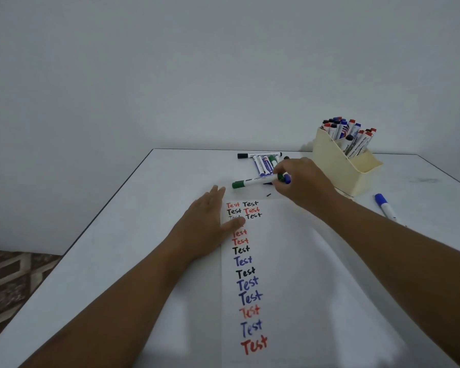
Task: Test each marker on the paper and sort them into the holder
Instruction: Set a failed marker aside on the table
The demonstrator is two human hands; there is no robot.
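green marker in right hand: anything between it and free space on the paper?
Nothing visible blocks it. The right hand grips the green marker, cap still on, just beyond the paper. The left hand lies flat on the paper's left edge; blank paper lies right of the written words.

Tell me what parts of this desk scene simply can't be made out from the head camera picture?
- Third row's faded first word on the white paper sheet: the left hand's thumb covers it.
- End of the green-capped white marker: hidden inside the right hand.
- Small print on the pile of loose markers: too small to read.
- Lower parts of markers in the cream plastic holder: hidden by its wall.
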